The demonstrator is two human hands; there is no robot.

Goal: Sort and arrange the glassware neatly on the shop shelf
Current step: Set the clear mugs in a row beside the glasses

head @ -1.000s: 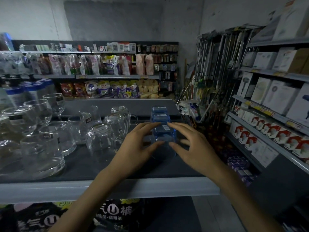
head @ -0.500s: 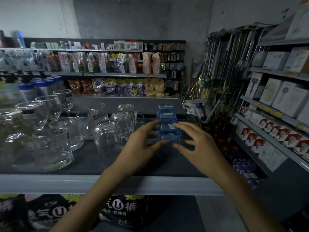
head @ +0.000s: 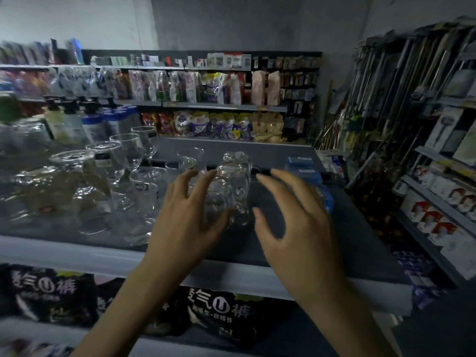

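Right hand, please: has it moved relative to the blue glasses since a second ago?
Yes. The right hand was at the blue glasses before; it has now shifted left of them, toward the clear mugs.

Snack bags (head: 206,123) on back shelves (head: 224,107); boxed goods (head: 441,228) right; black packs (head: 219,309) below

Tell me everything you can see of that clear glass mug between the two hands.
The clear glass mug is colourless, see-through and thick-walled, with a handle on its right. It stands on the dark shelf in front of a row of similar mugs, seemingly mouth down, though blur leaves that unsure. The left hand cups its left side, thumb across the front; the right hand hovers apart from it.
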